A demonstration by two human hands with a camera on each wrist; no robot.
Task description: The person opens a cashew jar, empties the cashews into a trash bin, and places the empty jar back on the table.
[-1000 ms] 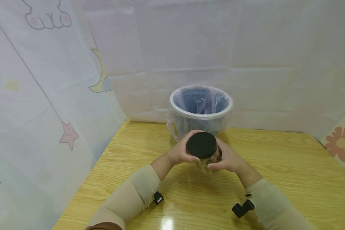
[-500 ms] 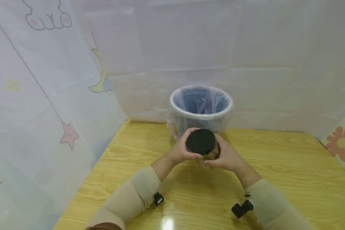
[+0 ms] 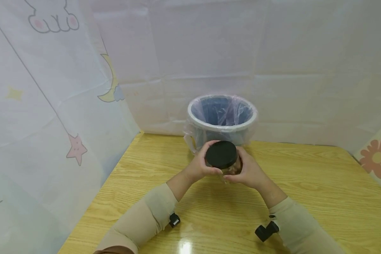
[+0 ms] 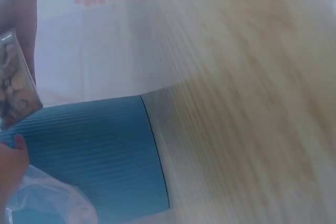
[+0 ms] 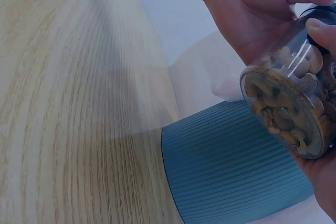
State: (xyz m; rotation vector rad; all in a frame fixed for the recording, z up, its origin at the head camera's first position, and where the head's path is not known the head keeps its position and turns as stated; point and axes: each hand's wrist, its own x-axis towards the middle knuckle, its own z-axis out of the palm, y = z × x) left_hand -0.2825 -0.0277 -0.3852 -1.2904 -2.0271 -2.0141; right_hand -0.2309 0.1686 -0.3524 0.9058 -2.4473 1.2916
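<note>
A clear jar (image 5: pixel 283 108) with a black lid (image 3: pixel 221 154) is held up off the table in front of the bin. Pale tan and brown lumps, perhaps dried mushrooms, fill it. My left hand (image 3: pixel 199 166) grips it round the lid and upper side, with the thumb along the lid's near edge. On the opposite side my right hand (image 3: pixel 250 170) holds the body, thumb towards me. The jar leans, so its round base shows in the right wrist view. In the left wrist view, only a corner of the jar (image 4: pixel 17 82) shows at the edge.
Behind the jar stands a blue ribbed bin (image 3: pixel 206 135) with a white rim, lined with a thin clear-pink bag (image 3: pixel 233 110). Both rest on a wood-grain table (image 3: pixel 139 158). Printed cloth (image 3: pixel 193 53) hangs at the back and sides.
Both hands have lifted the jar slightly and shifted it a little away and left. The lid tips further, and less of the contents shows. The bin has stayed put.
</note>
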